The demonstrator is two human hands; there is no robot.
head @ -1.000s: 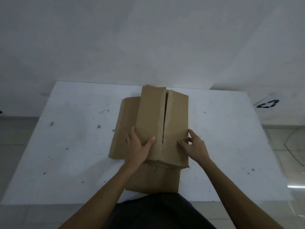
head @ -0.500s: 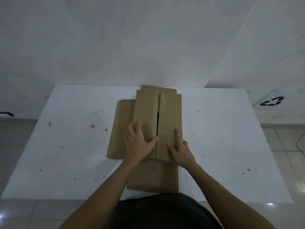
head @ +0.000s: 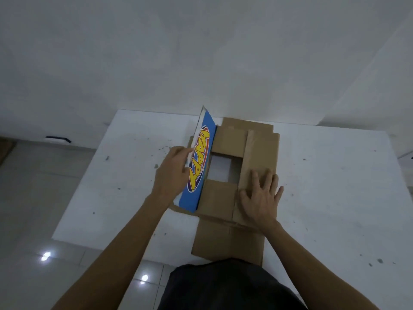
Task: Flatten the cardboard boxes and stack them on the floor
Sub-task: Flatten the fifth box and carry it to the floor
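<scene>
Cardboard box (head: pixel 225 198) at centre of frame, opened out nearly flat on white desk (head: pixel 335 186); near edge overhangs desk toward person. Square gap in middle of box shows desk surface. Left hand (head: pixel 171 175), left of centre, grips raised blue flap (head: pixel 200 166) with yellow lettering, flap standing on edge, tilted. Right hand (head: pixel 260 198), right of centre, fingers spread straight, pressing palm-down on brown right flap (head: pixel 259 157), lying flat. Tiled floor (head: pixel 33 198) at left and lower left of frame; white wall (head: pixel 201 52) across top.
</scene>
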